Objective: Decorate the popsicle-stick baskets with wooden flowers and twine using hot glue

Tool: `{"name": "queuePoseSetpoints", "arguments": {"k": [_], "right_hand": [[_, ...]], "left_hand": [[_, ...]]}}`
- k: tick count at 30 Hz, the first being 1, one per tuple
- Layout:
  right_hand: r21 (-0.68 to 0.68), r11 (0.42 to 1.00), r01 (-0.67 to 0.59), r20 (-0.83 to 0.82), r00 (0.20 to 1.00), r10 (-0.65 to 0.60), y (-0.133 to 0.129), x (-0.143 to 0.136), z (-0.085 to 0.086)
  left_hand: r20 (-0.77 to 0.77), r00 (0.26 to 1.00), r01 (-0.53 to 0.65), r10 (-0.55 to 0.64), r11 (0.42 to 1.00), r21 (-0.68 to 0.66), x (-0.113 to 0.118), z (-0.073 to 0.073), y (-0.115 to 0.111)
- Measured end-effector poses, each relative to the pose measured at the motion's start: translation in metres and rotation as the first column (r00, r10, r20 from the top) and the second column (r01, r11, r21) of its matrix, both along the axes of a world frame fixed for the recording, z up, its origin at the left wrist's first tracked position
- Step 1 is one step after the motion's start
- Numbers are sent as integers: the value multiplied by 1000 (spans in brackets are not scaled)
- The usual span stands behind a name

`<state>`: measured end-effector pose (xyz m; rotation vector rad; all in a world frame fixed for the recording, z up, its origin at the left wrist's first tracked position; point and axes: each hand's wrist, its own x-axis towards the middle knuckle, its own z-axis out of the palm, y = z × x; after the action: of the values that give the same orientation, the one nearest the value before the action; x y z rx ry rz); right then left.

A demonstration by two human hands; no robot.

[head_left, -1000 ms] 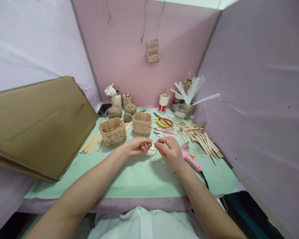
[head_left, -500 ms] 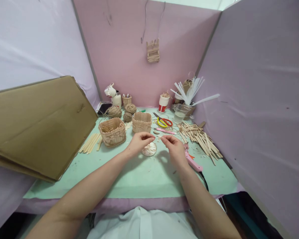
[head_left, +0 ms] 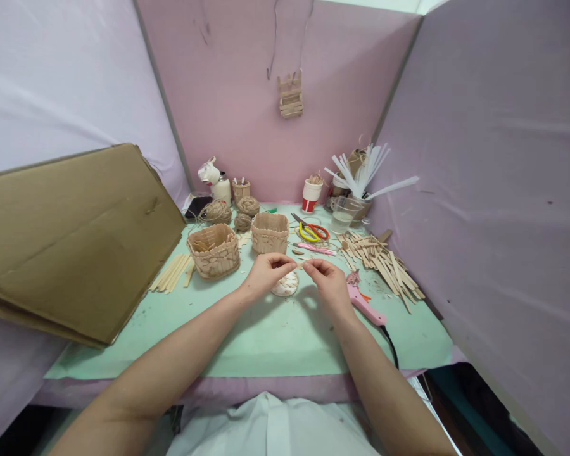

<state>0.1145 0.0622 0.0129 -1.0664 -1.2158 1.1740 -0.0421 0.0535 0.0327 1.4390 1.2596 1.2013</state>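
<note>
Where the fingers (head_left: 283,259) nearly meet, small pale piece (head_left: 299,265), pinched between

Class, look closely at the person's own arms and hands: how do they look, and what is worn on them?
The left grip and right grip are bare hands, no gloves. The left forearm and right forearm show no sleeve, watch or bracelet. Below, a pale garment has a vertical band down its middle.

L hand (head_left: 267,273) & R hand (head_left: 328,280) pinched, close tog., arms (head_left: 180,345) fwd.
</note>
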Motion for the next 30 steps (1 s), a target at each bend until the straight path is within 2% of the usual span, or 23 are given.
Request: {"name": "queuePoseSetpoints", "arguments": {"k": [6,9,12,14,18,21,23,25,27,30], "right_hand": [[40,999,-4,83,997,1,-4,-1,5],[97,995,-4,204,979,-16,-7,6,10],[174,985,-9,361,931,-56,-9,25,14],[203,978,-46,536,841,-72,-11,44,16],[177,978,-112,850,518,-94,-19,87,20],[107,987,-123,961,267,-70,-25,112,17],[67,991,-114,985,164,-48,-26,121,12],[55,993,-104,992,117,-43,-26,125,5],[80,993,-90,992,107,-71,-24,126,0],[125,989,-78,982,155,-112,-19,123,-7]], "left_hand": [[5,1000,-5,5,1000,10,1,1,-1],[47,999,-21,22,1000,-15,0,0,0],[146,989,-22,35,996,-90,-3,-2,4],[239,970,1,36,988,-152,-5,-4,7],[362,931,39,45,975,-220,-8,-7,11],[371,928,46,41,973,-224,-9,-9,13],[355,934,49,32,975,-218,-9,-10,13],[328,944,55,12,980,-192,-8,-9,12],[276,961,39,2,989,-145,-8,-4,10],[85,996,-38,37,999,13,-11,8,3]]}}
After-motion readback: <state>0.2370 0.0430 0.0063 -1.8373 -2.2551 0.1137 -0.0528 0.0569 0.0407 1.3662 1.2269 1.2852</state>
